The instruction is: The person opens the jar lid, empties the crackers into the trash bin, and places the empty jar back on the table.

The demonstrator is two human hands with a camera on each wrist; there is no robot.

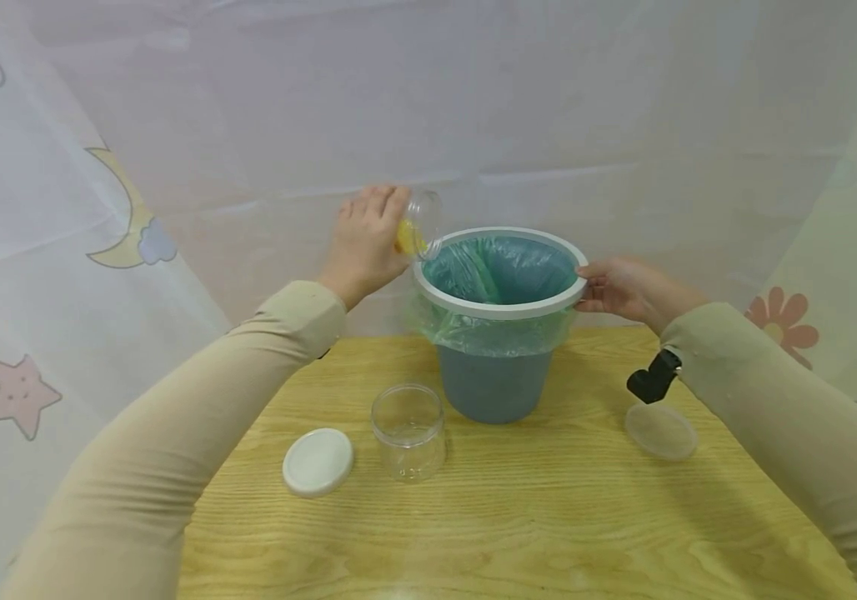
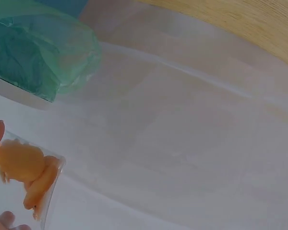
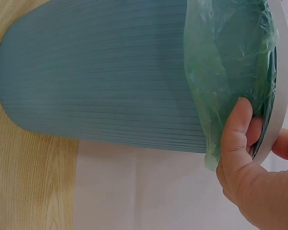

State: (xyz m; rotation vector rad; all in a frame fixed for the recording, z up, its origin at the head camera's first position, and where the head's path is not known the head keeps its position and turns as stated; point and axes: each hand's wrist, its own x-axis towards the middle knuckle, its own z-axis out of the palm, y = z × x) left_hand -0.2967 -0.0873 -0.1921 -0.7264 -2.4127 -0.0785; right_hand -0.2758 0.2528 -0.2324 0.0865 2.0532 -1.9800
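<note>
My left hand (image 1: 370, 237) grips a clear plastic jar (image 1: 428, 218) tilted on its side at the left rim of a trash can. Yellow-orange pieces (image 2: 21, 160) lie inside the jar in the left wrist view; their kind cannot be told. The blue-grey trash can (image 1: 492, 387) stands upright on the table, lined with a green bag (image 3: 225, 62) folded over its edge. Its white rim (image 3: 282, 72) is pinched by my right hand (image 3: 259, 177), thumb on one side and curled fingers under it. Much of the left hand lies outside the left wrist view.
A second clear jar (image 1: 409, 442) stands lidless in front of the trash can. To its left lies a white lid (image 1: 318, 462), and a translucent lid (image 1: 661, 432) lies at the right. The wooden table (image 1: 518, 533) ends at a cloth backdrop (image 1: 308, 100).
</note>
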